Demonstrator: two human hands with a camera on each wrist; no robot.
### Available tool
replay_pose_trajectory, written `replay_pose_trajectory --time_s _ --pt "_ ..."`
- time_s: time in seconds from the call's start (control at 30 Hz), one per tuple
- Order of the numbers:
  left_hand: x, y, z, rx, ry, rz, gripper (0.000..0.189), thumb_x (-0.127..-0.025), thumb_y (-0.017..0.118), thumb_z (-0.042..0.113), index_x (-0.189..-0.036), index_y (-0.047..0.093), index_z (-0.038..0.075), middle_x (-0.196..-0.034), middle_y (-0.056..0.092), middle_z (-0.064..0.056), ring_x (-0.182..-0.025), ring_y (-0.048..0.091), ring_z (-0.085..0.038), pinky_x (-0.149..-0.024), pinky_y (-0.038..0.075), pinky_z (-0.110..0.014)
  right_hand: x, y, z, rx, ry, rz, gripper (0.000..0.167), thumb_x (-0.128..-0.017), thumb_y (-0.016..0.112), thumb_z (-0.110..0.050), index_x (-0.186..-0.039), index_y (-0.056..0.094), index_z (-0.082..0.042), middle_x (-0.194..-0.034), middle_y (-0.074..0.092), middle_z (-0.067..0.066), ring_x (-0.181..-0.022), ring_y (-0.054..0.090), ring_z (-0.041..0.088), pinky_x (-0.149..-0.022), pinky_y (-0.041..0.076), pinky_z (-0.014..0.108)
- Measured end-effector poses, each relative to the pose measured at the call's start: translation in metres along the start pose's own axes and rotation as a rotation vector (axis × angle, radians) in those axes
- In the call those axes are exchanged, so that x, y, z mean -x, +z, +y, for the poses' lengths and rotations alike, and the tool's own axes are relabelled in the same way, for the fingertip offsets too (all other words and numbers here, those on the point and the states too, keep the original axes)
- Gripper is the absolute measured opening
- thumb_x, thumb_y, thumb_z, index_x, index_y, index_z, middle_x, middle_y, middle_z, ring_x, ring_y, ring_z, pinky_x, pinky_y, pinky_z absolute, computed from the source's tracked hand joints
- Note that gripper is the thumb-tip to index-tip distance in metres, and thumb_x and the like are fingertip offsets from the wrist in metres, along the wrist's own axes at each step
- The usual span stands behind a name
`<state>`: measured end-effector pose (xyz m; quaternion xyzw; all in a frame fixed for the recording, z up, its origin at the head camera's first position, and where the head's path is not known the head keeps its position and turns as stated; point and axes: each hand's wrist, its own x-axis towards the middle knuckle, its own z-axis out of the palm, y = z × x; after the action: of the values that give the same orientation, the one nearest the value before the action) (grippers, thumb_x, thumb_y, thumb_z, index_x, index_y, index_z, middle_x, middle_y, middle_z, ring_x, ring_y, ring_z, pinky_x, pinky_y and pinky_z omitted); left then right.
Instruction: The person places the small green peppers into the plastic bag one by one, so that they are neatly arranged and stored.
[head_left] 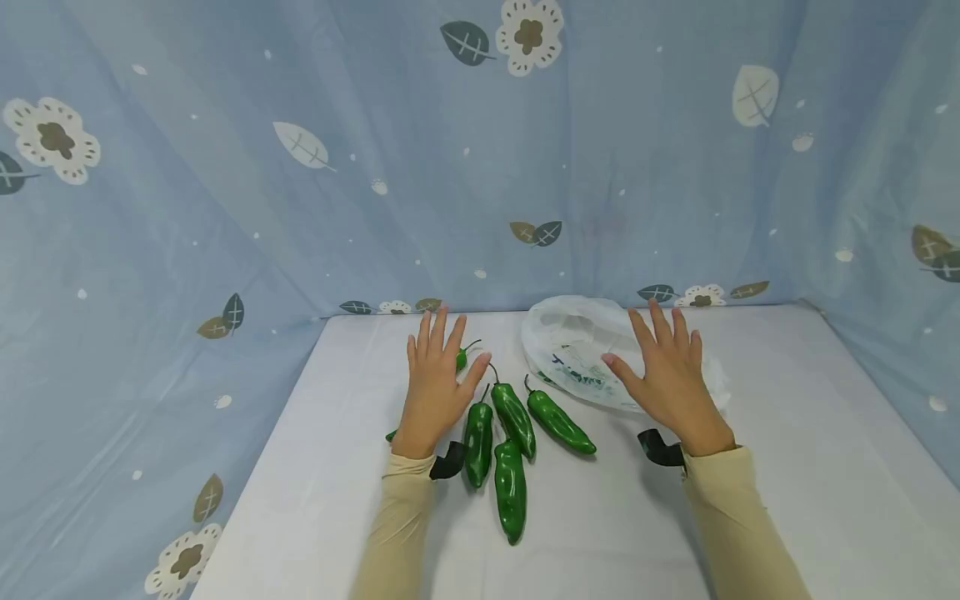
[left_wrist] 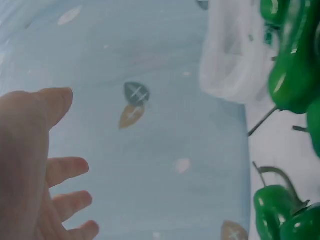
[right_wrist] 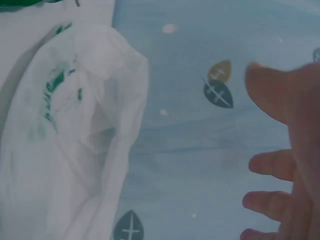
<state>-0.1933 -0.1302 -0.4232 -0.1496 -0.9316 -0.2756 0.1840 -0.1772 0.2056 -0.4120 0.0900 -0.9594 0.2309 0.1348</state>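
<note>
White-covered surface [head_left: 600, 525] carries a crumpled plastic bag [head_left: 577, 350] toward its far edge. Right hand [head_left: 670, 383] appears raised over the bag, left hand [head_left: 433, 390] over green chili peppers [head_left: 513, 419] lying left of it; both hands spread wide, empty. Judged a hands-free step, nothing gripped: any pickup would call for lowering and curling fingers.

white tabletop [head_left: 600, 525] | green peppers [head_left: 513, 421] grouped near middle | white plastic bag [head_left: 581, 354] beside them, toward far edge
</note>
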Motion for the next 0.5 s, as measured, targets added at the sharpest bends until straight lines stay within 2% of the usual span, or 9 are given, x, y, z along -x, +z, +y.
replay_pose_trajectory --time_s 0.13,0.27,0.37,0.5 --pt "-0.002 -0.011 -0.011 0.116 -0.019 0.061 0.066 -0.105 0.058 0.039 -0.159 0.040 0.006 -0.172 0.024 -0.015 -0.161 0.017 -0.039 -0.126 0.015 -0.068 0.000 -0.008 0.007 -0.061 -0.012 0.115 0.076 -0.102 0.064 -0.039 -0.157 0.036 0.005 -0.165 0.023 0.036 -0.152 0.014 0.062 -0.114 0.010 0.084" --pt "0.000 -0.021 -0.023 0.195 -0.078 0.087 0.063 -0.106 0.060 0.034 -0.158 0.041 0.005 -0.168 0.032 -0.019 -0.157 0.029 -0.041 -0.125 0.025 -0.063 0.001 -0.016 0.014 -0.154 -0.011 0.208 0.070 -0.101 0.066 -0.028 -0.154 0.039 0.009 -0.161 0.028 0.039 -0.150 0.019 0.063 -0.116 0.012 0.081" --pt "0.002 -0.025 -0.031 0.227 -0.143 0.086 0.064 -0.106 0.060 0.036 -0.158 0.041 0.005 -0.166 0.036 -0.019 -0.154 0.034 -0.039 -0.124 0.031 -0.060 0.000 -0.021 0.020 -0.224 0.021 0.241 0.067 -0.102 0.065 -0.026 -0.153 0.040 0.009 -0.161 0.028 0.038 -0.150 0.019 0.062 -0.116 0.014 0.081" --pt "0.002 -0.025 -0.043 0.250 -0.207 0.083 0.063 -0.105 0.061 0.035 -0.156 0.043 0.003 -0.163 0.041 -0.020 -0.152 0.038 -0.038 -0.124 0.032 -0.057 0.000 -0.028 0.028 -0.287 0.093 0.267 0.064 -0.103 0.062 -0.025 -0.153 0.041 0.009 -0.162 0.028 0.037 -0.151 0.020 0.061 -0.116 0.016 0.082"
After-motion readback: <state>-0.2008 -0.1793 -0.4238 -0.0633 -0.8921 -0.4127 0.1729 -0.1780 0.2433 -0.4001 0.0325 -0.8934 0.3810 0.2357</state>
